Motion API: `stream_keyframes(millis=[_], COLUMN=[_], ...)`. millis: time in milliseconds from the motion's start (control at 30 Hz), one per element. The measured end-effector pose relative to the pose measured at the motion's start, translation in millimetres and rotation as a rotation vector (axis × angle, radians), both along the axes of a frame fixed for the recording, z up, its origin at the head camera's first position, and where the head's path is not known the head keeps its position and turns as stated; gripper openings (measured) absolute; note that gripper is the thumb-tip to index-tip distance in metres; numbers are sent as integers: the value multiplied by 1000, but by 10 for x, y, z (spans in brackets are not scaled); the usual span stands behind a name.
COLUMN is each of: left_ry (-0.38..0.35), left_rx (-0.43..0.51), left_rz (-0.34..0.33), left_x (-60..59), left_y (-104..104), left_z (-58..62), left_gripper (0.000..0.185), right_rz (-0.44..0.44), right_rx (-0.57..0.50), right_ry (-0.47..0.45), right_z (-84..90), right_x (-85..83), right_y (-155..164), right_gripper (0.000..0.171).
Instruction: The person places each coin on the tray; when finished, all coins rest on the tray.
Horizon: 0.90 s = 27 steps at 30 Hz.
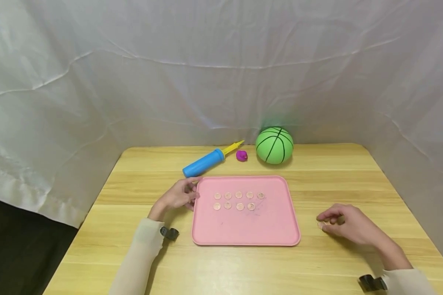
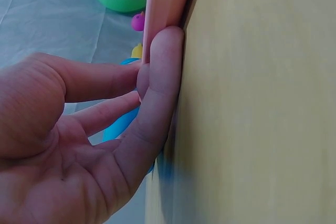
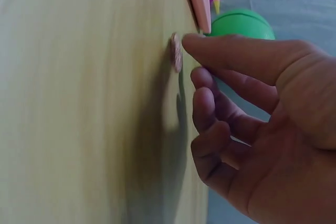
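A pink tray (image 1: pixel 251 231) lies flat on the table, with several copper-coloured coins (image 1: pixel 240 207) in two rows in its upper half. At the tray's left edge, my left hand (image 1: pixel 179 194) pinches the rim; in the left wrist view the thumb lies against its upper side and a finger against its outer side. Right of the tray, my right hand (image 1: pixel 350 223) hovers over a single coin (image 3: pixel 176 52) lying on the table. The right wrist view shows the thumb tip close beside this coin, with a small gap, and the other fingers loosely bent and holding nothing.
Behind the tray lie a blue hand pump (image 1: pixel 204 163) with a yellow nozzle, a small magenta toy (image 1: pixel 241 155) and a green ball (image 1: pixel 274 145) with black lines. A pale cloth (image 1: pixel 206 82) hangs around the wooden table's (image 1: pixel 133 164) back and sides.
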<state>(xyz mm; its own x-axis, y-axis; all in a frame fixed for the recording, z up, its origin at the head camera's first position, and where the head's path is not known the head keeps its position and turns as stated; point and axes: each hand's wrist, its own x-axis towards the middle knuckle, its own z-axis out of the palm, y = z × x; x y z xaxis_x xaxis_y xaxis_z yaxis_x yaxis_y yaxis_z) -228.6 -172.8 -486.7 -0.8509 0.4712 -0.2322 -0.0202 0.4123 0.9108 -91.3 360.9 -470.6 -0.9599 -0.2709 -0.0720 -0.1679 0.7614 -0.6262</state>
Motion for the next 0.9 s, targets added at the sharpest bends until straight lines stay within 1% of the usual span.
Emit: stream_keyframes(millis=[167,300,433,533,633,700,800,900], left_ry=[15,23,20,16,8,8,12,16], left_rx=[-2,-11,-13,-13,-10,-8,-2,4], left_rz=[-7,-6,-3,-1,-1,-1,-2,-2], left_x=[-6,-11,-6,-3,1,5,9,12], left_y=[-1,-4,-2,2,6,7,6,3], left_z=[-12,-24,-22,-16,-15,-11,-5,4], left_gripper=[64,64,64,64,64,64,64,64], right_rz=[-26,-35,-5,21,47,70,113,123], right_rx=[2,6,39,63,61,38,-11,-62], right_ry=[-33,-53,-68,-102,-146,-162,-144,-60], right_z=[-33,-33,-1,27,45,50,45,38], right_x=[39,-5,-84,-132,-169,-185,-197,-208], right_y=[62,58,52,44,32,20,0,-43], right_gripper=[21,23,23,23,23,24,22,20])
